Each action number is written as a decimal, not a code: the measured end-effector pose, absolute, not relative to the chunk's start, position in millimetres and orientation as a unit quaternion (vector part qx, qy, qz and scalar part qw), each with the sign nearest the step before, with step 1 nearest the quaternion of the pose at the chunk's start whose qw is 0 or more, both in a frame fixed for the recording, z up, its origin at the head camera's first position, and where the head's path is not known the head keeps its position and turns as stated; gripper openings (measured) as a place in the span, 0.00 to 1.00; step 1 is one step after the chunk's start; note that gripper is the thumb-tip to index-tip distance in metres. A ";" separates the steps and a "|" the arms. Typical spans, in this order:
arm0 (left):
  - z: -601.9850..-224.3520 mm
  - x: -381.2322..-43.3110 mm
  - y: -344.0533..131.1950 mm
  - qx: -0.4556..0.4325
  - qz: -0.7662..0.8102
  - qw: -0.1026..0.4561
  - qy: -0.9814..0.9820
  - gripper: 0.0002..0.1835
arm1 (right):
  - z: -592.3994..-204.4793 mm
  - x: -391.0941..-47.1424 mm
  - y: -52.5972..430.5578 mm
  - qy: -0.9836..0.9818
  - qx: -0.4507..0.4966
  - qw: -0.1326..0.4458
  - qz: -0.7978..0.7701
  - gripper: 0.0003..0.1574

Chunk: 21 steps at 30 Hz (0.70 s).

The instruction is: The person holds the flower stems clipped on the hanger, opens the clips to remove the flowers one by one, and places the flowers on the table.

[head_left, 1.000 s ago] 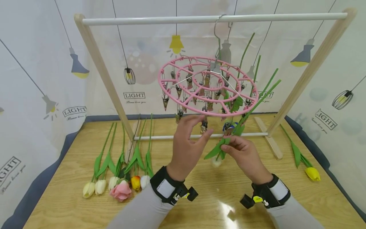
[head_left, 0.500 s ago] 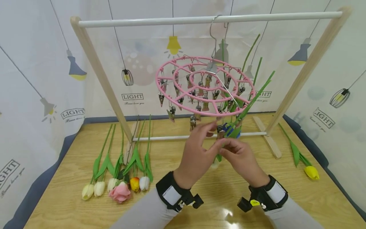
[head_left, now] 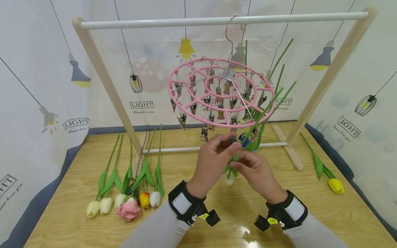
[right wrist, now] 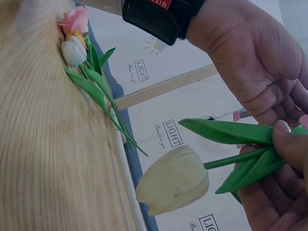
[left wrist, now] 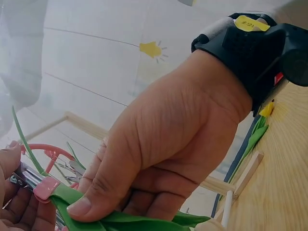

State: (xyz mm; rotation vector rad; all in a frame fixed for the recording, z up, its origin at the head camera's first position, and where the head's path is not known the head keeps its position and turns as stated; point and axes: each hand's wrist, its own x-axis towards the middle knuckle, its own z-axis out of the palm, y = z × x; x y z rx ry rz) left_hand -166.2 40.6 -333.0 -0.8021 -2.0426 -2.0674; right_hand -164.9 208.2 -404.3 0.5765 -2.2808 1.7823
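My left hand (head_left: 211, 162) pinches a metal clip with pink tips (left wrist: 45, 187), which hangs from the near edge of the pink round clip hanger (head_left: 227, 119). In the left wrist view the pink tip lies against a green leaf. My right hand (head_left: 257, 174) pinches the leaves and stem of a white tulip (right wrist: 173, 180) between thumb and fingers. Its bloom points down below the hands, stem upward. On the hanger's right side, more green stems (head_left: 280, 77) stick up and a blue flower (head_left: 245, 139) shows behind the hands.
The hanger hooks on the white bar (head_left: 155, 23) of a wooden rack. On the table's left lie several tulips and a pink rose (head_left: 128, 209). A yellow tulip (head_left: 336, 185) lies at the right. Many other clips dangle from the rings.
My left hand moved from spread fingers beside the clips to pinching one next to my right hand. The right hand shifted slightly left with the tulip. The hanger turned a little.
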 end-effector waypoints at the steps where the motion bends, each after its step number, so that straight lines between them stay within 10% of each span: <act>1: -332.6 -166.2 40.1 -0.265 -0.686 0.062 -0.675 0.17 | -404.5 -165.0 207.8 -0.769 0.194 0.096 0.601 0.09; 21: -335.3 -166.7 39.8 -0.272 -0.708 0.072 -0.648 0.12 | -404.1 -161.6 202.3 -0.784 0.185 0.096 0.584 0.06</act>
